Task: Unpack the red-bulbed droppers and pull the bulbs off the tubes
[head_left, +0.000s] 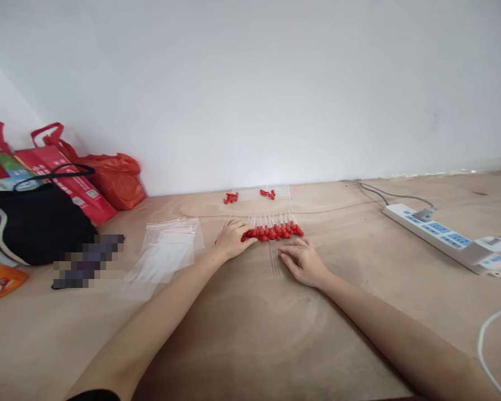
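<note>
Numerous red-bulbed droppers (281, 229) lie apparently assembled beside the left grip (234, 238); several bare tubes (274, 259) beside the right grip (304, 263) and loose red bulbs (232, 197) beyond both appear unfitted. Whether either grip is clamped cannot be told.

So the row of slim clear droppers with round red bulbs (276, 230) looks rubbery and smooth at the bulb end; the see-through stems could be glass or plastic, can't tell. Under them there's a pale brown wooden tabletop (242, 345), mostly matt with soft swirly grain. Left of the droppers, flat clear plastic zip bags (171, 245) look slick and a bit shiny. Further left, a crumpled orange-red plastic bag (119, 175) is thin and crinkly, and a black white-striped bag (45, 228) looks like matt cloth. Way right of the droppers, the long white power strip (438, 232) is smooth hard plastic.
</note>
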A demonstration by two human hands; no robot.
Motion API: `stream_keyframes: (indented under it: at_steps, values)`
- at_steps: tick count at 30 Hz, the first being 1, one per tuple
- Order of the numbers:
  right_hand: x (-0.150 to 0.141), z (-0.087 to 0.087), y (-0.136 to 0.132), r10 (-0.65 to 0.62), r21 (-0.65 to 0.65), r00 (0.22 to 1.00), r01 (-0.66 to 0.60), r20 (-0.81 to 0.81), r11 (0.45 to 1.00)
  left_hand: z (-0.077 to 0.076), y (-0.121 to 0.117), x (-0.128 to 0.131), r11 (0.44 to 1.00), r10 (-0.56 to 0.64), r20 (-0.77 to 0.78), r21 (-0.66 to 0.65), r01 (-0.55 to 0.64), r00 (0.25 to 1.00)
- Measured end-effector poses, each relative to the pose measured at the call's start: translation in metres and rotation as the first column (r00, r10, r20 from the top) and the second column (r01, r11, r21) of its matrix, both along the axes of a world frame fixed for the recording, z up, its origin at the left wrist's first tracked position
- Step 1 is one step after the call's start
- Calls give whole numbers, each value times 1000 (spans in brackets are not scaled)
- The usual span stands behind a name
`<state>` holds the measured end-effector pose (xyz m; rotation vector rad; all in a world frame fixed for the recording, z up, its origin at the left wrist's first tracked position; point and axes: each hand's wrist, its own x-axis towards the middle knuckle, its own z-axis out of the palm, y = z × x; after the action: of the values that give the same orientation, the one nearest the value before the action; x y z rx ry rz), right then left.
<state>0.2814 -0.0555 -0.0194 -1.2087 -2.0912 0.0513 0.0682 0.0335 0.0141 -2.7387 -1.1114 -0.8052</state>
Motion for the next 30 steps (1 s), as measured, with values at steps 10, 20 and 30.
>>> stream_keyframes:
  at_steps: [10,20,30]
  values:
    - [0,-2,2,10,40,999,-9,-30,999,-3,-17,-11,1000,7,293,-16,-2,956]
    - [-2,-2,-1,85,145,996,-79,-37,986,-3,-64,-44,998,-38,427,-32,57,903]
    - [-3,4,-4,18,225,998,-29,54,974,-6,-73,-46,984,-180,417,73,165,891]
